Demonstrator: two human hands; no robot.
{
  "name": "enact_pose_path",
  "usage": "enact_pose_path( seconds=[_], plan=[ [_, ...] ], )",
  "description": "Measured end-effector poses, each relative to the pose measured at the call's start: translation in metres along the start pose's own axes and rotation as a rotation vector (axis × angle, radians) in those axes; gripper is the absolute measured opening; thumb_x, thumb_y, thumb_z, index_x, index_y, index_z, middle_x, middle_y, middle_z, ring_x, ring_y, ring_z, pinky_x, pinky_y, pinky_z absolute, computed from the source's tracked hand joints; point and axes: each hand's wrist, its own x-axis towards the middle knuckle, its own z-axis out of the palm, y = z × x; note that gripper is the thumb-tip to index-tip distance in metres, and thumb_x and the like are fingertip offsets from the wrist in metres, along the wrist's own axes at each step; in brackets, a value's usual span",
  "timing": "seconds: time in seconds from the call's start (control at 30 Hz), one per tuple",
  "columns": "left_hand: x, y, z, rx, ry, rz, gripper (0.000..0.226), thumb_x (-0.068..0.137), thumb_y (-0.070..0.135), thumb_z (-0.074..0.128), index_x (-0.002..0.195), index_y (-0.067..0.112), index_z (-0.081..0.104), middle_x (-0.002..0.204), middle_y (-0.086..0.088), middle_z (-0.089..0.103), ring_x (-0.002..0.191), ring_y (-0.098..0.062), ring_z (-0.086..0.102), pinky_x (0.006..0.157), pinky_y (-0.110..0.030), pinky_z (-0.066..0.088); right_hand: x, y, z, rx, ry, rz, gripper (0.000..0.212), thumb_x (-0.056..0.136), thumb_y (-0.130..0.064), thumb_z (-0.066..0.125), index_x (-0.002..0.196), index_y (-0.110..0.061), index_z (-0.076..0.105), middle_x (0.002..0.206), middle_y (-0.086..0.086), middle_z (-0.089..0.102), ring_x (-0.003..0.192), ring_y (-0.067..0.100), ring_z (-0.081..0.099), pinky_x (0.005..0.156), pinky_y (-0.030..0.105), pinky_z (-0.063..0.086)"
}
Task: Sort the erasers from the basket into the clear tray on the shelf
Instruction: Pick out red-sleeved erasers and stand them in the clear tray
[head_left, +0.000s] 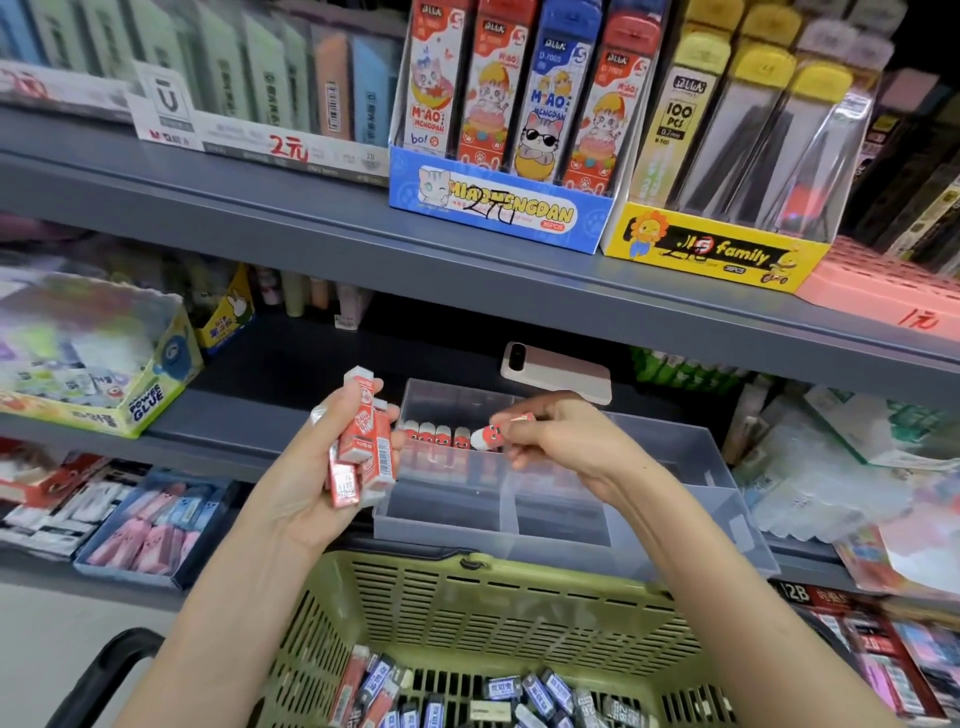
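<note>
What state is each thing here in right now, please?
Clear tray, lidless, row of erasers standing in one compartment.
Left hand, gripping several red erasers.
Right hand, pinching one red eraser over the tray.
Basket, holding many loose erasers.
Phone, lying flat behind the tray.

Bright even shop light, soft blur at edges, wide-angle bending

Both bare forearms extend forward and upward from the lower edge of the view. Left hand (311, 467): palm facing the camera, fingers and thumb curled round a bundle of red-and-white rectangular sleeved erasers (363, 447). Right hand (561, 441): wrist bent, fingertips directed left, pinching a single red-and-white rounded eraser (488, 435). The hands are level and apart.
</note>
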Motion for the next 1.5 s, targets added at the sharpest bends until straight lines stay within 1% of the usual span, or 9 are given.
enact_pose_path(
  seconds=[0.17,0.33,0.57,0.73,0.87,1.03,1.2,1.33,1.5],
  plan=[
    [0.002,-0.001,-0.003,0.002,0.009,0.009,0.039,0.067,0.035,0.069,0.101,0.016,0.066,0.074,-0.004,0.072,0.059,-0.016,0.068,0.050,-0.025,0.054,-0.002,-0.004,-0.011,-0.505,0.017,-0.156,0.026,0.072,-0.029,0.080,0.090,-0.013,0.071,0.084,-0.001,0.068,0.071,0.009,0.058,0.069,0.022,0.047],
    [0.003,-0.003,-0.002,0.033,0.021,0.014,0.044,0.065,0.036,0.068,0.105,0.017,0.064,0.076,-0.003,0.074,0.061,-0.015,0.070,0.050,-0.025,0.054,-0.006,-0.004,-0.011,-0.951,-0.117,-0.339,0.026,0.085,-0.022,0.063,0.111,-0.025,0.067,0.110,-0.009,0.067,0.099,0.012,0.059,0.089,0.028,0.045],
    [0.004,-0.004,-0.004,0.033,0.029,0.013,0.041,0.061,0.037,0.072,0.097,0.018,0.068,0.076,-0.004,0.074,0.061,-0.016,0.071,0.050,-0.026,0.054,0.002,-0.007,-0.007,-0.578,-0.139,-0.272,0.032,0.095,-0.024,0.053,0.127,-0.023,0.054,0.088,-0.008,0.057,0.065,-0.001,0.050,0.064,0.013,0.040],
    [0.005,-0.005,-0.005,0.051,0.019,0.023,0.047,0.055,0.038,0.074,0.098,0.018,0.068,0.076,-0.003,0.074,0.062,-0.016,0.071,0.050,-0.027,0.054,0.003,-0.004,-0.009,-0.093,-0.047,-0.120,0.013,0.092,-0.021,0.056,0.101,-0.019,0.066,0.074,-0.018,0.062,0.055,-0.011,0.054,0.049,0.002,0.036],
    [0.006,-0.005,-0.007,0.054,0.010,0.030,0.044,0.059,0.038,0.073,0.098,0.020,0.067,0.077,-0.002,0.075,0.064,-0.016,0.071,0.051,-0.027,0.055,0.009,-0.003,-0.004,-0.211,0.070,-0.175,0.006,0.085,-0.012,0.060,0.083,-0.016,0.064,0.066,-0.007,0.059,0.046,-0.004,0.046,0.042,0.008,0.033],
    [0.007,-0.006,-0.008,0.054,0.009,0.032,0.045,0.061,0.037,0.072,0.102,0.020,0.065,0.078,-0.002,0.075,0.065,-0.017,0.072,0.052,-0.028,0.055,0.018,0.001,0.004,-0.335,0.129,-0.224,0.024,0.076,-0.006,0.064,0.091,-0.023,0.055,0.080,0.001,0.065,0.065,0.014,0.054,0.054,0.025,0.044],
    [0.006,-0.006,-0.009,0.061,0.008,0.032,0.051,0.058,0.039,0.074,0.104,0.020,0.065,0.080,-0.003,0.075,0.069,-0.019,0.072,0.054,-0.030,0.056,0.030,0.006,0.009,-0.532,0.185,-0.271,0.019,0.078,-0.019,0.070,0.078,-0.031,0.055,0.071,-0.015,0.064,0.071,0.004,0.057,0.051,0.011,0.038],
    [0.006,-0.005,-0.010,0.055,0.004,0.039,0.053,0.056,0.039,0.074,0.104,0.020,0.064,0.077,-0.002,0.075,0.067,-0.017,0.072,0.052,-0.028,0.055,0.037,0.004,0.012,-0.836,0.272,-0.401,0.013,0.078,-0.029,0.070,0.089,-0.024,0.067,0.084,-0.010,0.066,0.091,0.014,0.048,0.069,0.024,0.028],
    [0.007,-0.006,-0.010,0.062,-0.012,0.045,0.053,0.054,0.039,0.076,0.101,0.020,0.065,0.077,-0.003,0.074,0.064,-0.017,0.071,0.052,-0.027,0.055,0.042,0.006,0.017,-0.920,0.227,-0.491,0.007,0.077,-0.025,0.069,0.083,-0.024,0.065,0.068,-0.016,0.055,0.088,0.015,0.044,0.072,0.024,0.023]
  ],
)
